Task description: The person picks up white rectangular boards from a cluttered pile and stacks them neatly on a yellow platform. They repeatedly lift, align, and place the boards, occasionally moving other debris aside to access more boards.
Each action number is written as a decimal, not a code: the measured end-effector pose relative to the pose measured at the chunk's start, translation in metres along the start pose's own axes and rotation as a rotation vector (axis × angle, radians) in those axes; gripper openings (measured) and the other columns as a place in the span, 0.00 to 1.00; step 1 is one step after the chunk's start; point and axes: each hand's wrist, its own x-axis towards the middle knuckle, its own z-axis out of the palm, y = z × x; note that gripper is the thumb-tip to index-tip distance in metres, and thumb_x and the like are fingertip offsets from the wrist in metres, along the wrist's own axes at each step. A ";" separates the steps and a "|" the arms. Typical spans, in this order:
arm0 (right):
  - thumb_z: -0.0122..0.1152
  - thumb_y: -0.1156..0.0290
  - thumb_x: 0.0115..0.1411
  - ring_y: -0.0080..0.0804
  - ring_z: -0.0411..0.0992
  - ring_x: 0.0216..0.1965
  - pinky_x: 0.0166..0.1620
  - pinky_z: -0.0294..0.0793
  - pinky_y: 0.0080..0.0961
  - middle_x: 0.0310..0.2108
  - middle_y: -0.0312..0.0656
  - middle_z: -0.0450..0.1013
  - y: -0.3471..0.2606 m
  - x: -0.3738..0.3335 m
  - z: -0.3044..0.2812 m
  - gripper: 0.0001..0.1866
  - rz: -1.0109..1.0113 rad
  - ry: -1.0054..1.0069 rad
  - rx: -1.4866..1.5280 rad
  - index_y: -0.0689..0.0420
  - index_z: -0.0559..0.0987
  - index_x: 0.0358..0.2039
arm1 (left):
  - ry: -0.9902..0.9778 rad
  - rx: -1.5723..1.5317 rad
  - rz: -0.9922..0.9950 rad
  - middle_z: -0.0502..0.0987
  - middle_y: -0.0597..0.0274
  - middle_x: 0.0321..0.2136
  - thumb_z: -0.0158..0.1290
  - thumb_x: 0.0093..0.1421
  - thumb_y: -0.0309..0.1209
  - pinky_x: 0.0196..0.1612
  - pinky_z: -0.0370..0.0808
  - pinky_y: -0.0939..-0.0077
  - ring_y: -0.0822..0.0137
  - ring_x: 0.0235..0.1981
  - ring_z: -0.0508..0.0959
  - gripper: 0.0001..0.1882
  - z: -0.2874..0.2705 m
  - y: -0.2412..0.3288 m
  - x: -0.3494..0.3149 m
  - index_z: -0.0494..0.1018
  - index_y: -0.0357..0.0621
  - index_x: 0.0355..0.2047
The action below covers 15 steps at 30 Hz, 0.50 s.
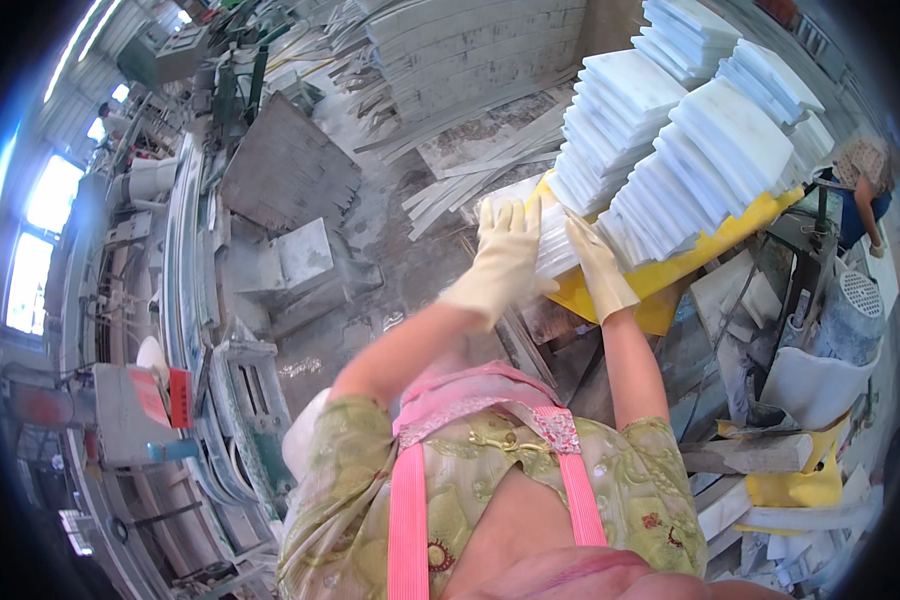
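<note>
My left hand (503, 252), in a cream rubber glove, lies with fingers stretched out against the near-left side of a low stack of white stone slabs (553, 238). Flat along the right side of that stack is my right hand (601, 268), gloved alike, its fingers straight and pointing away from me. The low stack sits at the left end of a yellow sheet (660, 285). Just beyond and to the right, taller leaning stacks of white slabs (620, 100) rest on the same sheet. My palms are hidden.
A co-worker (860, 185) bends at the far right. Below are a white bucket (820, 385) and stone offcuts (745, 300). Long stone strips (470, 180) lie on the floor ahead. On the left stand a grey metal block (305, 260), a tilted board (285, 165) and machine rails (185, 250).
</note>
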 end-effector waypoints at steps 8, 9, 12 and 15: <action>0.47 0.55 0.75 0.35 0.65 0.67 0.69 0.60 0.29 0.65 0.43 0.70 0.001 -0.001 0.005 0.26 0.004 0.032 -0.102 0.56 0.72 0.66 | -0.320 -0.002 -0.220 0.75 0.41 0.55 0.75 0.32 0.49 0.58 0.73 0.46 0.47 0.57 0.77 0.63 0.015 0.019 0.058 0.59 0.24 0.63; 0.46 0.55 0.75 0.35 0.65 0.67 0.69 0.60 0.29 0.65 0.44 0.70 0.003 -0.001 0.006 0.26 0.003 0.037 -0.075 0.56 0.73 0.66 | -0.333 -0.019 -0.250 0.75 0.41 0.54 0.75 0.32 0.49 0.57 0.74 0.48 0.48 0.57 0.77 0.62 0.018 0.021 0.059 0.60 0.25 0.62; 0.46 0.55 0.75 0.36 0.66 0.66 0.68 0.60 0.29 0.64 0.44 0.72 0.016 0.001 0.006 0.26 -0.067 0.052 -0.119 0.56 0.73 0.65 | -0.276 0.066 -0.231 0.76 0.40 0.52 0.72 0.36 0.46 0.56 0.76 0.62 0.49 0.57 0.76 0.59 0.021 0.025 0.052 0.59 0.25 0.63; 0.47 0.58 0.75 0.34 0.68 0.65 0.67 0.64 0.28 0.62 0.45 0.73 0.032 0.004 0.002 0.24 -0.163 0.074 -0.387 0.58 0.74 0.64 | -0.204 0.022 -0.189 0.76 0.40 0.51 0.70 0.37 0.47 0.56 0.75 0.65 0.49 0.56 0.77 0.58 0.017 0.022 0.041 0.60 0.25 0.63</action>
